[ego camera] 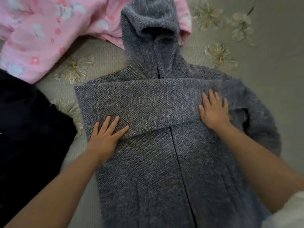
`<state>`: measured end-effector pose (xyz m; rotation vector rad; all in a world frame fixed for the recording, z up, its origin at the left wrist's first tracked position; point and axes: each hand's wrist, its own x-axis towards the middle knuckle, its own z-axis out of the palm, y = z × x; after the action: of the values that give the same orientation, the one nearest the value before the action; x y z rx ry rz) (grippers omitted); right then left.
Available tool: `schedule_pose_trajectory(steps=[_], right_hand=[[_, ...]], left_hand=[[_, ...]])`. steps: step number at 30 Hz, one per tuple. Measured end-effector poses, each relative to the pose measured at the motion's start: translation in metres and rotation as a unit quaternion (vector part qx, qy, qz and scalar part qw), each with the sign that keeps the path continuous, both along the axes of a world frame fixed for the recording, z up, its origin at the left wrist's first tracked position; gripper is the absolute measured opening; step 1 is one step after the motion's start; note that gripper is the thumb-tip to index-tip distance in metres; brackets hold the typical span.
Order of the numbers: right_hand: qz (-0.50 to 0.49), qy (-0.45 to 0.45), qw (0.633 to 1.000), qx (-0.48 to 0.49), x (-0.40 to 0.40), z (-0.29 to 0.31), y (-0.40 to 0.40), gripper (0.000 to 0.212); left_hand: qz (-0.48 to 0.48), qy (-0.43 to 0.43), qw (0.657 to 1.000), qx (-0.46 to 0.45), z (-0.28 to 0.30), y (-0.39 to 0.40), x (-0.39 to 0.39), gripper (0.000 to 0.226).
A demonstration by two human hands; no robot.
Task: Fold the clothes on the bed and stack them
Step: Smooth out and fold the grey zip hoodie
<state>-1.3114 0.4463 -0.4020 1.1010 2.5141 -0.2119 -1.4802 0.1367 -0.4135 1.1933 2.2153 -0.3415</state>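
My left hand [105, 137] and right hand [213, 111] press flat, fingers spread, on the sleeve [139, 104] folded across the grey hooded jacket [156, 170], mid-bed [102, 51]. Pink garment [41, 33] at 11 o'clock, dark clothing [29, 129] at 9; bare bedspread from 1 to 3.

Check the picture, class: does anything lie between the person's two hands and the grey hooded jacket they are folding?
Nothing visible does. The left hand and right hand both rest flat, directly on the grey hooded jacket, along its folded-over sleeve.
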Motion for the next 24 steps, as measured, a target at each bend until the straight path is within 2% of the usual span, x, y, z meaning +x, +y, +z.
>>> schedule_pose_trajectory(steps=[2,5,7,8,11,13,15,16,18,21,24], right_hand=[[0.017,-0.043,0.996,-0.081,0.011,-0.001,0.001,0.054],[-0.023,0.093,0.984,-0.149,0.02,0.027,0.008,0.048],[-0.015,0.184,0.979,-0.089,0.045,0.053,0.007,0.038],[-0.009,0.199,0.979,-0.042,0.066,0.062,0.005,0.035],[-0.091,0.166,0.981,0.034,0.149,0.074,-0.001,0.041],[-0.177,0.08,0.98,0.037,0.199,0.07,0.0,0.05],[-0.233,0.01,0.972,-0.008,0.232,0.061,-0.002,0.064],[-0.239,0.005,0.97,-0.04,0.242,0.054,-0.002,0.062],[-0.22,0.008,0.972,-0.086,0.252,0.039,0.0,0.043],[-0.224,0.076,0.966,-0.106,0.261,0.028,0.024,0.025],[-0.295,0.185,0.934,-0.085,0.276,0.045,0.082,0.017]], left_hand=[[0.014,-0.009,1.0,-0.023,0.007,0.009,0.002,0.06],[0.071,-0.018,0.997,0.013,0.022,0.031,0.014,0.059],[0.089,-0.005,0.99,0.109,0.029,0.051,0.035,0.055],[0.088,-0.006,0.983,0.158,0.032,0.062,0.048,0.055],[0.046,-0.04,0.973,0.224,0.034,0.097,0.095,0.055],[0.011,-0.049,0.975,0.218,0.029,0.121,0.126,0.057],[-0.014,-0.05,0.979,0.198,0.024,0.143,0.156,0.06],[-0.017,-0.051,0.981,0.186,0.019,0.153,0.17,0.061],[-0.012,-0.051,0.987,0.155,0.01,0.167,0.198,0.063],[0.017,-0.029,0.996,0.085,-0.001,0.176,0.231,0.062],[0.045,0.011,0.998,0.03,0.002,0.182,0.245,0.059]])
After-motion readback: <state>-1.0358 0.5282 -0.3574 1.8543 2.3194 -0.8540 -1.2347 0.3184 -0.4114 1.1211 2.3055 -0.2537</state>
